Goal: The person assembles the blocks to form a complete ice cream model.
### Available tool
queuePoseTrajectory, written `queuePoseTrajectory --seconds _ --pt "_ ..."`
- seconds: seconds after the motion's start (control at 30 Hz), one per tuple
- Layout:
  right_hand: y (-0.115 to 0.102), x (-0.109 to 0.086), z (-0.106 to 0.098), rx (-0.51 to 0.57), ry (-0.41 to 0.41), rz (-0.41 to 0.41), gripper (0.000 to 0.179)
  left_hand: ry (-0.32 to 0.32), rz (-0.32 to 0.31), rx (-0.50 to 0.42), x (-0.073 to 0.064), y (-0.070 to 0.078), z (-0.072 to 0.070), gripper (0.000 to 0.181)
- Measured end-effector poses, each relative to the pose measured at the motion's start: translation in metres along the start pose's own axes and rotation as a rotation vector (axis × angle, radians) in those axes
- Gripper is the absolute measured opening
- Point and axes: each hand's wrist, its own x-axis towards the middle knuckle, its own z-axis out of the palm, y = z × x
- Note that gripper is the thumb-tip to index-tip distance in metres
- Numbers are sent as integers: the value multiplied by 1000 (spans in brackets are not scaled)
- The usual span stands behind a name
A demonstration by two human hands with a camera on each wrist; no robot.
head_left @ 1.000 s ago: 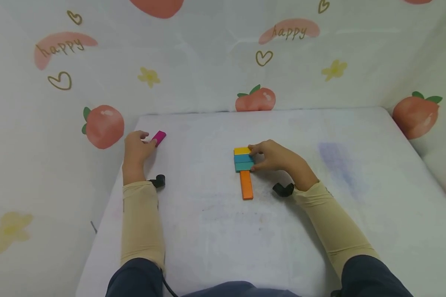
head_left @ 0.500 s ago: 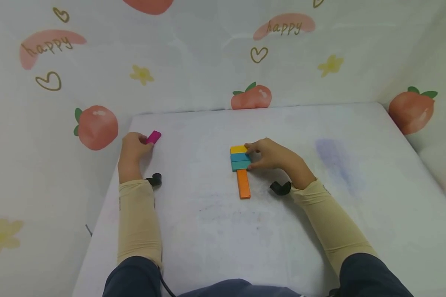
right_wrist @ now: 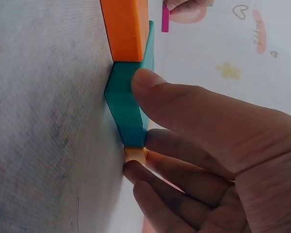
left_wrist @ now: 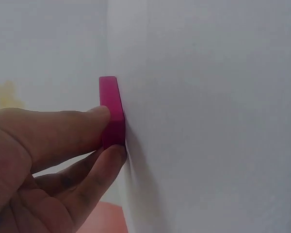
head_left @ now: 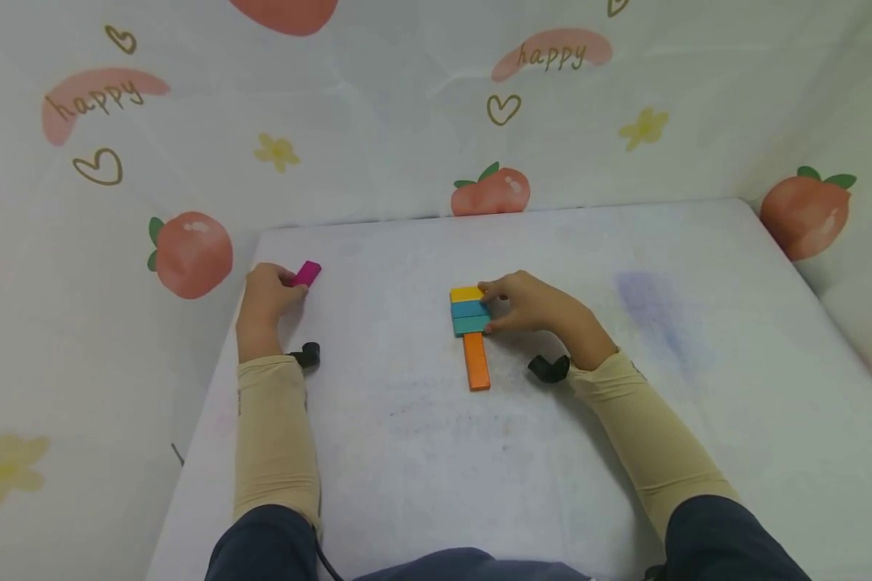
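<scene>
At the far left of the table, my left hand pinches a magenta block between thumb and fingers. The left wrist view shows this block at the white table surface, thumb on one side. A yellow block, a blue block and a teal block lie side by side near the middle. An orange block extends from the teal one towards me. My right hand holds the row's right end, thumb against the teal block, fingers at the blue and yellow ones.
A white table carries all the blocks, with a purple stain on its right side. Patterned cloth hangs behind and at the sides. Black wrist cameras sit beside both wrists.
The left index finger, raised off the magenta block a second ago, has come down so the hand pinches it. The block has shifted slightly right. The right hand stays at the row.
</scene>
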Motion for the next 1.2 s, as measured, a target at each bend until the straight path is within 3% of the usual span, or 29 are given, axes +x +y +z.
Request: queuePoseTrajectory --seconds 0.4,0.67,0.83,1.0,1.2 --pt "-4 1 -1 9 -15 15 55 -108 28 68 -3 26 13 46" --pt "-5 3 -2 4 -22 30 56 -179 91 124 -9 54 36 43" --pt "-6 2 -2 -2 -21 35 56 -211 175 166 -17 77 55 38" --pt "-4 2 -2 -6 -22 29 55 -216 247 164 -23 96 73 35" --pt "-2 0 -1 12 -36 47 56 -211 297 170 -27 107 89 32"
